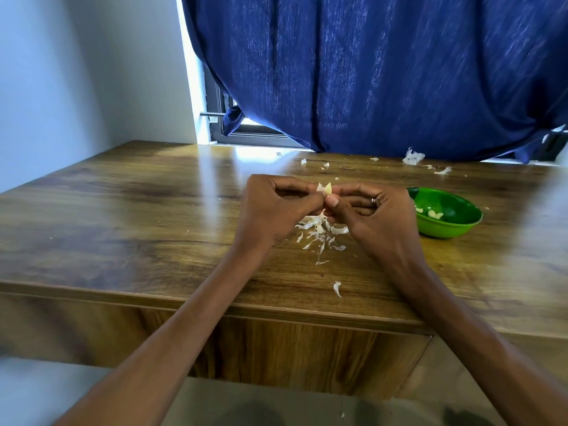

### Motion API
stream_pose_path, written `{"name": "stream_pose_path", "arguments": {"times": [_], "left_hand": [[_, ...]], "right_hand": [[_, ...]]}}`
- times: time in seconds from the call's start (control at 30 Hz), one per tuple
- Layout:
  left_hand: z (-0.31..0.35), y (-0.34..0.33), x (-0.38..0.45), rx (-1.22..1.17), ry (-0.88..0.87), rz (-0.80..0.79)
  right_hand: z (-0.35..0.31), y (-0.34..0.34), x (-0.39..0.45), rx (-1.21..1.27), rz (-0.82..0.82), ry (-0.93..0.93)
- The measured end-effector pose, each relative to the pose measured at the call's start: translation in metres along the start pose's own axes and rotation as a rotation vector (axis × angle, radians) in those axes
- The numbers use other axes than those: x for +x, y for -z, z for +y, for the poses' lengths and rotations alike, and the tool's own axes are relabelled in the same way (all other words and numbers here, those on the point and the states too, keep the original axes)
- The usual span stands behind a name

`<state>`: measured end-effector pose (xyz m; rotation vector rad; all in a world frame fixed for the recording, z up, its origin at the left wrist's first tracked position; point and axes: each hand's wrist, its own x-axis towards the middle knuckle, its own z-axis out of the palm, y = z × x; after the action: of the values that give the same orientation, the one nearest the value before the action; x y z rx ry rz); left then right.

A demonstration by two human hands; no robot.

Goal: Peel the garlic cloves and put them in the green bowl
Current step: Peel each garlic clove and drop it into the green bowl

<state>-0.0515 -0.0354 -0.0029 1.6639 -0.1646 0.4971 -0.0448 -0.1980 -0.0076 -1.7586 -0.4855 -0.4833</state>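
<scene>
A pale garlic clove (328, 189) with loose white skin sits between both hands above the middle of the wooden table (123, 216). My left hand (273, 207) pinches it from the left and my right hand (372, 213) pinches it from the right, thumbs meeting under the clove. The green bowl (451, 229) stands just right of my right hand and holds a few peeled cloves (435, 214). A heap of white garlic peels (321, 233) lies on the table directly below the hands.
More peel scraps (413, 157) lie near the far edge under a blue curtain (368, 72). One stray peel (337, 289) lies close to the table's front edge. A white wall stands at the left.
</scene>
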Motion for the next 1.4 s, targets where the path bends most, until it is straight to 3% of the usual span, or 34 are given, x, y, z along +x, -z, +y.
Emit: {"name": "stream_pose_path", "arguments": {"times": [0.4,0.67,1.0,1.17,1.4], "left_hand": [[-0.001,-0.004,-0.002,0.297,-0.133,0.065],[-0.001,-0.001,-0.003,0.252,-0.159,0.035],[0.000,-0.008,-0.008,0.409,-0.308,0.073],[0.000,-0.008,-0.007,0.400,-0.271,0.063],[-0.002,-0.005,-0.004,0.331,-0.201,0.035]], "right_hand": [[0.003,-0.001,0.000,-0.312,0.003,0.078],[-0.003,0.000,-0.001,-0.099,-0.026,-0.058],[-0.002,-0.002,0.001,-0.143,0.014,-0.111],[-0.007,0.001,0.003,0.107,-0.029,-0.306],[-0.014,0.002,0.001,0.262,-0.074,-0.379]]}}
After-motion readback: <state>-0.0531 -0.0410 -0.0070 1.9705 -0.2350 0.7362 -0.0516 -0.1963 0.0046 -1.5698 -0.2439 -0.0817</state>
